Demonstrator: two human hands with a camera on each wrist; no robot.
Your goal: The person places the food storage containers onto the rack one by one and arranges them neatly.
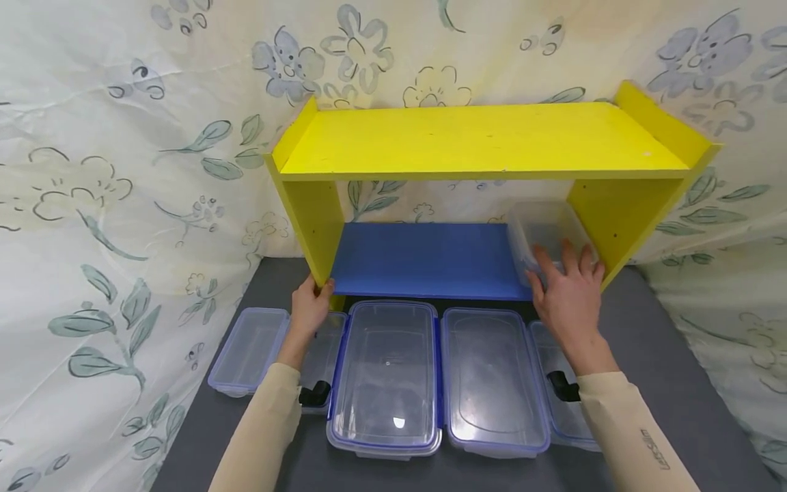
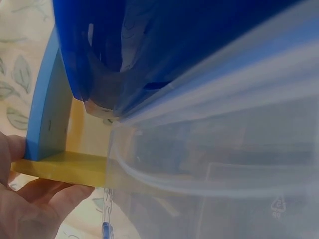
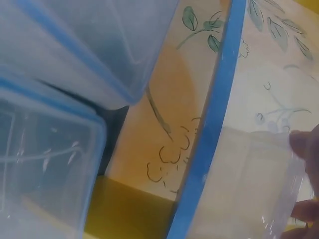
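My left hand point(image 1: 309, 305) grips the lower left side of a yellow shelf unit point(image 1: 486, 140), at the corner of its blue lower board point(image 1: 424, 260). In the left wrist view, the thumb and fingers lie on opposite sides of the yellow panel point(image 2: 82, 169). At the right end of the blue board sits a clear plastic container point(image 1: 541, 222), close beside the yellow right side panel. My right hand point(image 1: 572, 301) touches its near side with spread fingers. In the right wrist view, fingertips point(image 3: 300, 144) lie against the container's clear wall point(image 3: 244, 189).
Several clear plastic boxes stand in a row on the dark table before the shelf, including a large blue-rimmed box point(image 1: 387, 369), another box point(image 1: 494, 376) and a smaller one point(image 1: 249, 348) at the left. Flowered cloth point(image 1: 154, 205) hangs behind and at both sides.
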